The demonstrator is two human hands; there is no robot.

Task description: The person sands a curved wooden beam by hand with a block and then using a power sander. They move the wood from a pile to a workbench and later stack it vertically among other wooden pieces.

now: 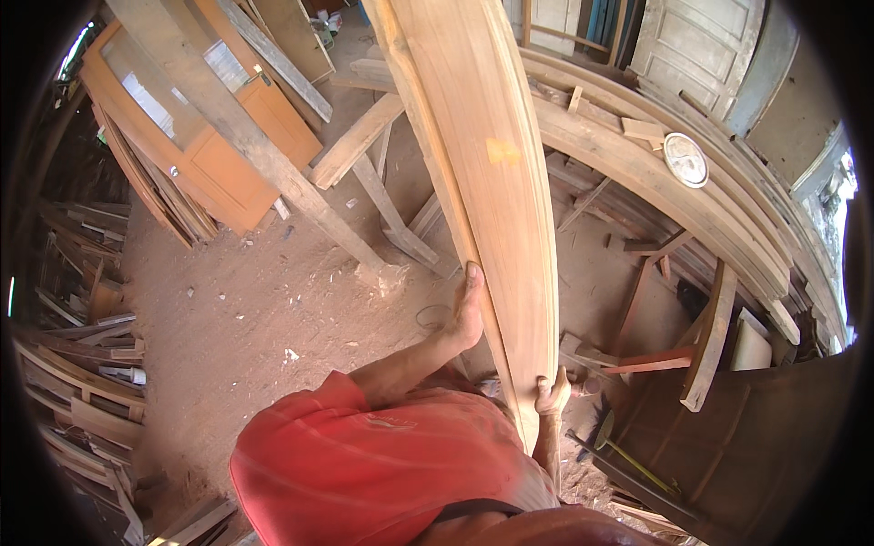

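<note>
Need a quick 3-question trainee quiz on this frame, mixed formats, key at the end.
1. True or false: both hands grip the long pale plank.
2. Which hand sits higher on the plank? A) left hand B) right hand
3. Fill in: the round white clock lies on a stack of curved ____.

Key: 1 true. 2 A; the left hand is on the plank's left edge, the right hand is near its lower end. 3 timbers.
</note>
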